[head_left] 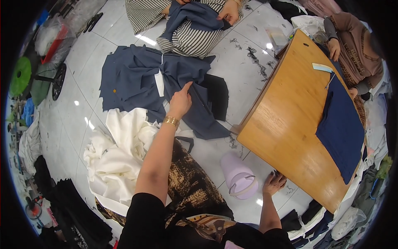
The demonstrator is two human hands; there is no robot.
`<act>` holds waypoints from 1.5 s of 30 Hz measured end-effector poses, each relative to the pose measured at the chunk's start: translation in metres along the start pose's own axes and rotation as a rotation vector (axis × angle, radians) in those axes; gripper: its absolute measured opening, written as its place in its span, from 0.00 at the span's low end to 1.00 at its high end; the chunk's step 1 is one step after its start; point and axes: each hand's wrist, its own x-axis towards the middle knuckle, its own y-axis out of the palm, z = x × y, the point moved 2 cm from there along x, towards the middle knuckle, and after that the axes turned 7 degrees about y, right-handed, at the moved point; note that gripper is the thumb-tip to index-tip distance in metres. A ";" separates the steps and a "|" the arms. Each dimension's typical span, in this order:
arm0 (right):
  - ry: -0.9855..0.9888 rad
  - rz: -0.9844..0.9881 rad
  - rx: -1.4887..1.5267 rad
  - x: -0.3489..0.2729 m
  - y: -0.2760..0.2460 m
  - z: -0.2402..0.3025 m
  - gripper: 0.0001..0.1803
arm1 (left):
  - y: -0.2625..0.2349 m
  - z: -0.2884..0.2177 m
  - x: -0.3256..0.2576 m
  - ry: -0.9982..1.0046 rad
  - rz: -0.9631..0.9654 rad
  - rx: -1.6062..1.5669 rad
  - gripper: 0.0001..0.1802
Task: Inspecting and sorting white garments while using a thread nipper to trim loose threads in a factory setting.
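Note:
My left hand [181, 101], a gold bracelet on its wrist, is over slate-blue cloth pieces [132, 68] spread on the floor. Its index finger points away from me, and I see nothing held. Beside it lies a white strip [159, 83] on the cloth. A black cloth piece [217, 97] sticks out from under the blue at the right. Low on the right, my right hand [273, 183] is beside the table edge, fingers curled around something small and dark that I cannot make out. Left of it stands a lilac tumbler [239, 176] with a handle.
White cloth [120, 157] is heaped by my left forearm. A wooden table [286, 128] at the right bears folded navy cloth [342, 128]; a co-worker's hand [334, 49] rests at its far side. Another person's hands [229, 11] hold blue cloth ahead. A green disc-shaped thing [20, 76] stands far left.

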 end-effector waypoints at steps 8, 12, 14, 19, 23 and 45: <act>-0.014 -0.020 0.011 0.001 0.000 -0.001 0.28 | -0.007 0.008 -0.006 -0.082 0.040 -0.075 0.25; -0.010 -0.027 -0.003 0.003 0.000 -0.005 0.29 | 0.003 0.001 -0.022 -0.105 -0.018 -0.133 0.21; 0.034 -0.007 -0.007 0.003 -0.001 -0.003 0.29 | 0.011 0.001 -0.031 -0.194 -0.488 -0.010 0.24; -0.051 -0.030 0.033 -0.005 0.005 0.008 0.31 | 0.024 0.048 -0.012 -0.480 -0.382 -0.094 0.21; -0.025 -0.072 0.013 -0.003 0.000 -0.003 0.33 | 0.003 -0.006 0.011 -0.357 -0.353 -0.426 0.11; 0.079 0.087 0.145 0.000 -0.015 0.008 0.31 | -0.090 -0.356 0.008 0.728 -0.027 -0.396 0.14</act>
